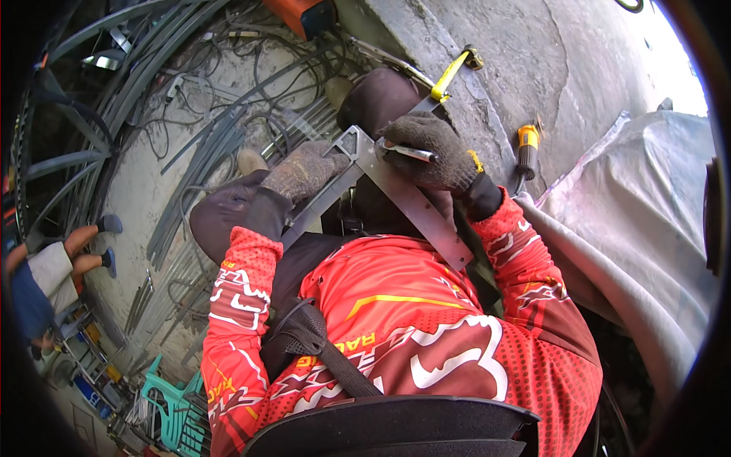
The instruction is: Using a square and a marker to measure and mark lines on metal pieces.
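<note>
1. Fingers of the gloved left hand (299,171) are curled onto the upper part of a grey metal angle bar (326,199), which slants away left of the flat metal bar (419,209).
2. At the flat metal bar's upper end, the gloved right hand (432,151) grasps a silver pen (413,154); whether it also grips the bar, I cannot tell.
3. Both bars meet at their upper ends, above the seated person's lap.
4. Beyond the flat metal bar's upper end, toward its right, is a tape measure (474,58), its yellow blade drawn out.
5. Right of the flat metal bar: a yellow-and-dark power tool (528,152), then a grey cloth (632,206).
6. Left of it, grey metal strips (204,167) lie on the floor (137,183).
</note>
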`<state>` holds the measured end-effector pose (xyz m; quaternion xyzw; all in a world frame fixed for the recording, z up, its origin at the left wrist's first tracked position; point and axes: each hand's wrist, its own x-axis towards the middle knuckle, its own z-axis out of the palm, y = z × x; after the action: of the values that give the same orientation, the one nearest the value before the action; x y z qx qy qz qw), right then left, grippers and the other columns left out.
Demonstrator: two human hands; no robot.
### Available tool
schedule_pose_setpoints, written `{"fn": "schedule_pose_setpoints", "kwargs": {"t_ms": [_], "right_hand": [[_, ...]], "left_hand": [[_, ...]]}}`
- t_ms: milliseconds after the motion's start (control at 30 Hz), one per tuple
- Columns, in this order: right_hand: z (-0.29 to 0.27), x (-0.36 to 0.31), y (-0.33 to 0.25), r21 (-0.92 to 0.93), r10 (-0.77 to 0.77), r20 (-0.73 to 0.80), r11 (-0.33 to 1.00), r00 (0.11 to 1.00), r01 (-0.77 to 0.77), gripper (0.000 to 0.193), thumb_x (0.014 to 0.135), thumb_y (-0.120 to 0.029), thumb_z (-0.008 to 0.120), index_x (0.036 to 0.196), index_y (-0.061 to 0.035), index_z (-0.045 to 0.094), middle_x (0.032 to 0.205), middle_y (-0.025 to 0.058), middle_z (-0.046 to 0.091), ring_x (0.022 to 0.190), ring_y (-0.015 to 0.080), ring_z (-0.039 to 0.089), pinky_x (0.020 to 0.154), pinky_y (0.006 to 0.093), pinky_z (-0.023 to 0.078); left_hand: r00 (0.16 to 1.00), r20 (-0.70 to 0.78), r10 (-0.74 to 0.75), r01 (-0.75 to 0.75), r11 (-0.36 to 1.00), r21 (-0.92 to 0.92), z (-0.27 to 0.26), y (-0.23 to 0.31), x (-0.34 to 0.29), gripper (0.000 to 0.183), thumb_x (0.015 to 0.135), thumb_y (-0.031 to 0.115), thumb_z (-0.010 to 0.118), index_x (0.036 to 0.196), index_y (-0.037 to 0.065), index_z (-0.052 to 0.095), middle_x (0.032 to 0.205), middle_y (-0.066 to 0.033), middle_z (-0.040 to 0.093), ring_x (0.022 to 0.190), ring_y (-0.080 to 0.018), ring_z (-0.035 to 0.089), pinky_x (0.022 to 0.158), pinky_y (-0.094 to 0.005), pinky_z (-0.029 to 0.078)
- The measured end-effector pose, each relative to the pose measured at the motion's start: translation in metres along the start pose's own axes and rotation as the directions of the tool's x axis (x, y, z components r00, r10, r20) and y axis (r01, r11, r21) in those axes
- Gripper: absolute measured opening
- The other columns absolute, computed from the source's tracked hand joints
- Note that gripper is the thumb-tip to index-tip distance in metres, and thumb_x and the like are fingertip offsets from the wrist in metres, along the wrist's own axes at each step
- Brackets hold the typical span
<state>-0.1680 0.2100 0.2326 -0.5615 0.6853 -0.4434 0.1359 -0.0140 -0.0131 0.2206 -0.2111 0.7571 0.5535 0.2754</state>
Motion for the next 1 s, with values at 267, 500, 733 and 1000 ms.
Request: {"fn": "schedule_pose_setpoints", "kwargs": {"t_ms": [267,500,733,1000], "right_hand": [[-0.011,-0.002,-0.003,0.042,0.005,0.019,0.999,1.0,-0.006,0.021,0.078,-0.013,0.075,0.097,-0.0072,0.069,0.092,0.0117,0.071,0.085,0.0347,0.069,0.075,0.0424,0.056],[-0.022,-0.001,-0.009,0.267,0.204,-0.015,0.944,0.979,-0.192,0.019,0.082,-0.007,0.071,0.1,-0.0022,0.07,0.094,0.0139,0.07,0.085,0.0323,0.07,0.081,0.0386,0.056],[-0.062,0.039,0.027,-0.197,0.036,-0.2,0.977,0.979,-0.076,0.032,0.085,-0.012,0.076,0.115,-0.0036,0.068,0.104,0.0144,0.068,0.102,0.0311,0.068,0.086,0.0376,0.054],[-0.052,0.068,0.089,0.05,0.419,0.087,0.904,0.904,-0.424,0.021,0.081,-0.014,0.073,0.097,-0.003,0.066,0.092,0.0063,0.065,0.085,0.0146,0.062,0.075,0.0332,0.052]], "left_hand": [[1.0,0.003,-0.013,0.013,0.999,0.031,-0.001,0.006,-0.002,0.035,0.096,0.031,0.061,0.113,0.001,0.068,0.096,-0.012,0.072,0.083,-0.0186,0.066,0.076,-0.0365,0.052],[1.0,-0.013,-0.014,0.014,0.998,-0.057,0.0,0.01,-0.007,0.032,0.096,0.03,0.063,0.112,0.003,0.07,0.093,-0.0085,0.073,0.08,-0.0156,0.066,0.074,-0.0336,0.052],[0.995,-0.006,-0.098,0.097,0.991,-0.095,0.0,0.029,-0.014,0.038,0.096,0.032,0.061,0.116,0.0,0.068,0.101,-0.0155,0.073,0.089,-0.0226,0.067,0.084,-0.0375,0.051],[0.994,-0.009,-0.107,0.106,0.99,-0.09,-0.006,0.03,-0.02,0.041,0.095,0.034,0.063,0.117,0.001,0.069,0.104,-0.0149,0.073,0.093,-0.0232,0.067,0.087,-0.037,0.05]]}}
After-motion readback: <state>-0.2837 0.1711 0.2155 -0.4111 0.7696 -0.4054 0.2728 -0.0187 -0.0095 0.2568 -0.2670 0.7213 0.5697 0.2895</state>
